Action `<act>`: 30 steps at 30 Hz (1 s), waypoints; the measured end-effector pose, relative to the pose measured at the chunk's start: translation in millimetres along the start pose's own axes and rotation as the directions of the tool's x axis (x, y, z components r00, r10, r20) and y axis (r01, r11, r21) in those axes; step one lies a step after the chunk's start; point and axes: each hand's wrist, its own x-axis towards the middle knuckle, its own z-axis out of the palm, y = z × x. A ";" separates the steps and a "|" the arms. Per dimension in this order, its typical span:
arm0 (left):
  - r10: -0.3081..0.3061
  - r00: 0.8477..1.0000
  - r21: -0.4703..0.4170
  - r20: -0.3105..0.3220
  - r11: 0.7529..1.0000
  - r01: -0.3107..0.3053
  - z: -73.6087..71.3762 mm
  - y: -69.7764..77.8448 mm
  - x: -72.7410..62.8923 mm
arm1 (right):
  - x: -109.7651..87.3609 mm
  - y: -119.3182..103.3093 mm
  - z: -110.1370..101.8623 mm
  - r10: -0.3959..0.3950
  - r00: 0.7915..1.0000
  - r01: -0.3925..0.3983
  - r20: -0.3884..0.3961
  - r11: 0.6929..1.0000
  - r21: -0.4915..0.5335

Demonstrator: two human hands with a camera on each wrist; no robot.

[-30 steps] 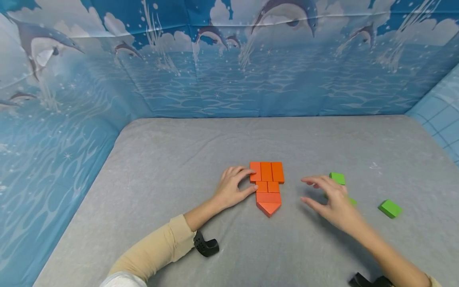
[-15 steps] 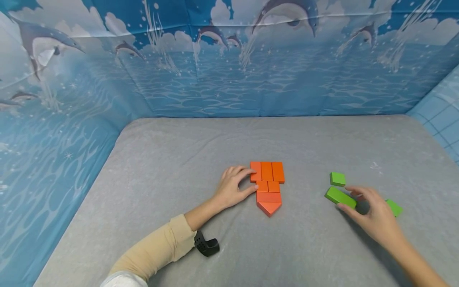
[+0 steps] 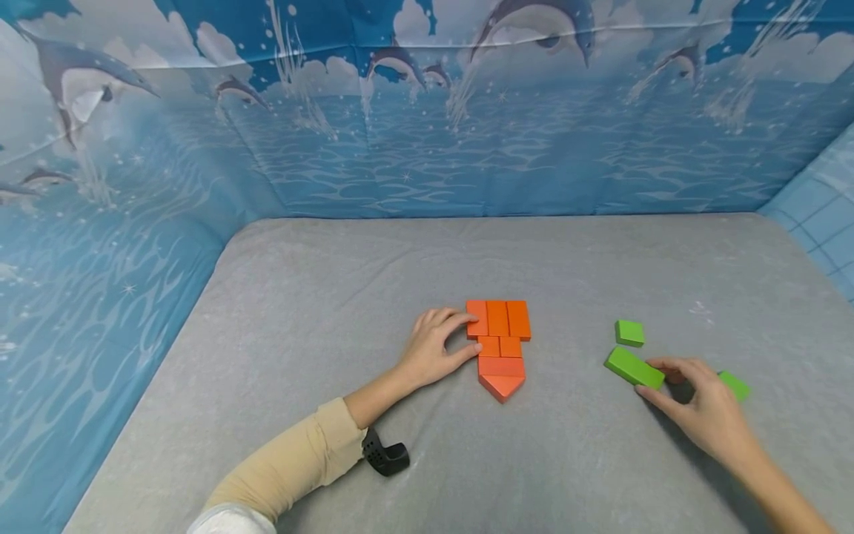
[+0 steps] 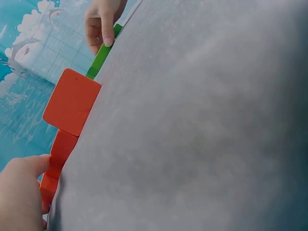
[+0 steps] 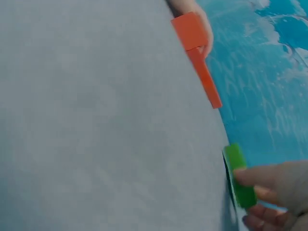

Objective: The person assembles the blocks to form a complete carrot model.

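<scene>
Orange wooden blocks (image 3: 497, 318) lie flat and joined in the middle of the grey cloth: three upright oblongs on top, two small blocks below, then a wedge with a point (image 3: 502, 378) facing me. My left hand (image 3: 430, 352) rests at their left side, its index finger touching the leftmost oblong and its thumb the small block. To the right, my right hand (image 3: 700, 404) pinches the near end of a long green block (image 3: 634, 367) between thumb and fingers. In the right wrist view, the thumb lies across this green block (image 5: 240, 178).
A small green block (image 3: 629, 332) sits just beyond the long one. Another green block (image 3: 735, 386) is partly hidden behind my right hand. Blue dolphin-print sheets (image 3: 427, 148) stand behind and beside the grey surface. A black wrist mount (image 3: 385, 454) hangs under my left sleeve.
My right hand has moved right, from beside the green blocks to the long one's near end, and now grips it. My left hand stays against the orange blocks.
</scene>
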 end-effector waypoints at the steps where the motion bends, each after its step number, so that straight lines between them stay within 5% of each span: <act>1: 0.000 1.000 0.000 0.000 1.000 0.000 -0.1 0.1 0.0 | 3.4 -2.0 -1.9 -0.015 1.000 0.015 0.007 1.000 0.013; 8: 0.001 1.000 -0.005 0.005 1.000 -0.001 -0.6 -0.2 0.5 | 49.1 -35.8 -6.9 -0.089 0.992 0.084 0.094 0.995 0.059; 14: 0.009 1.000 -0.007 0.005 1.000 -0.009 0.2 -1.2 0.7 | 94.5 -57.9 17.2 -0.147 0.974 0.123 0.173 0.982 0.146; 22: 0.021 1.000 0.000 -0.006 1.000 -0.021 0.2 -2.2 1.0 | 141.2 -64.7 56.4 -0.155 0.939 0.095 0.306 0.975 0.201; 30: 0.004 1.000 0.011 0.010 1.000 -0.004 -0.8 -2.4 0.6 | 166.2 -64.0 81.9 -0.191 0.896 0.103 0.400 0.967 0.232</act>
